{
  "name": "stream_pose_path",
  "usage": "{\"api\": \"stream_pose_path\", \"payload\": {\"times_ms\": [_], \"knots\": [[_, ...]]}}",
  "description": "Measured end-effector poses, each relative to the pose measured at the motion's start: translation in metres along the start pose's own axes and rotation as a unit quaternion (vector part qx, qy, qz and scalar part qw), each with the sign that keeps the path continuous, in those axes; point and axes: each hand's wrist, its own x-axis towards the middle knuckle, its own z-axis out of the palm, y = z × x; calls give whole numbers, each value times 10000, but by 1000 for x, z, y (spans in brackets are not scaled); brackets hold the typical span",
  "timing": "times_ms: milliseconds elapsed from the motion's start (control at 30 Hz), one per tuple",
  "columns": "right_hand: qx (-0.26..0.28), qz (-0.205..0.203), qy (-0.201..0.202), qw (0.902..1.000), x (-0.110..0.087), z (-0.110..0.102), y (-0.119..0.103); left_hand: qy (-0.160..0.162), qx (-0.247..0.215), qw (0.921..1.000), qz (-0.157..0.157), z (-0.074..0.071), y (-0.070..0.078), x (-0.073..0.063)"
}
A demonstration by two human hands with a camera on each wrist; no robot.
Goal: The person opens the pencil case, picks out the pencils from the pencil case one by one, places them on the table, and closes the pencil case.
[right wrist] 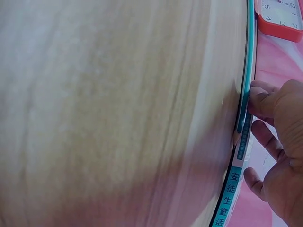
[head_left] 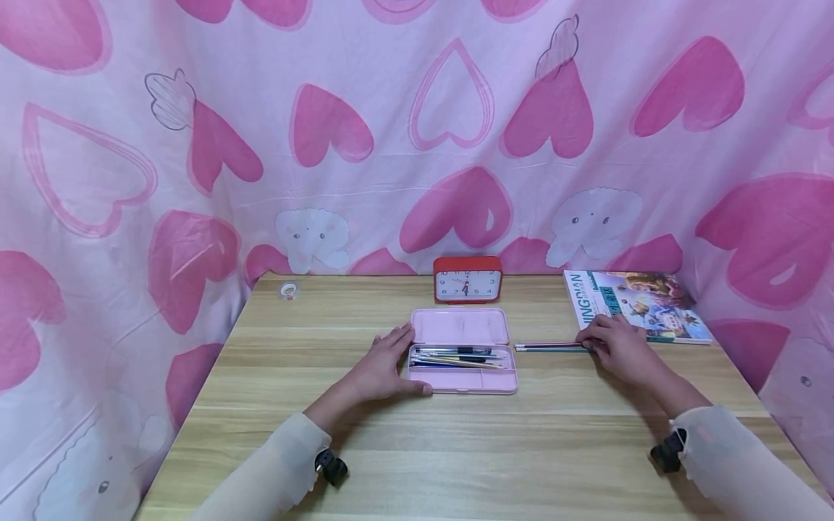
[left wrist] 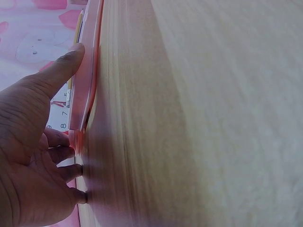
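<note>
A pink pencil case (head_left: pixel 459 386) lies with its lid folded back on the table, several pens and pencils (head_left: pixel 459 359) in its rear compartment. My left hand (head_left: pixel 381 367) rests around the case's left end. Its thumb (left wrist: pixel 67 66) touches the front edge, and the other fingers spread beside the left side. Right of the case, a few pencils (head_left: pixel 547 348) lie side by side, eraser ends toward it. My right hand (head_left: pixel 619 349) pinches them near their right ends, beside the book's front edge. A teal pencil (right wrist: pixel 249 52) shows near those fingertips; the exact contact is partly hidden.
A red alarm clock (head_left: pixel 467 281) stands behind the case. A colourful book (head_left: pixel 658 304) lies at the back right, close to my right hand. Toward the back left corner is a small tape roll (head_left: pixel 289 291). A pink heart-print curtain (head_left: pixel 391 181) surrounds the wooden table (head_left: pixel 456 463).
</note>
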Motion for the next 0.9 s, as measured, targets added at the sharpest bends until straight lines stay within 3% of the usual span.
{"api": "stream_pose_path", "payload": {"times_ms": [333, 600, 900], "knots": [[74, -129, 133, 9998, 5, -2, -20, 38, -33, 10000, -30, 0, 2, 0], [6, -578, 72, 9983, 21, 3, -51, 23, -43, 10000, -14, 1, 2, -1], [315, -724, -148, 9968, 38, 5, -91, 21, 10, 10000, -4, 0, 2, 0]]}}
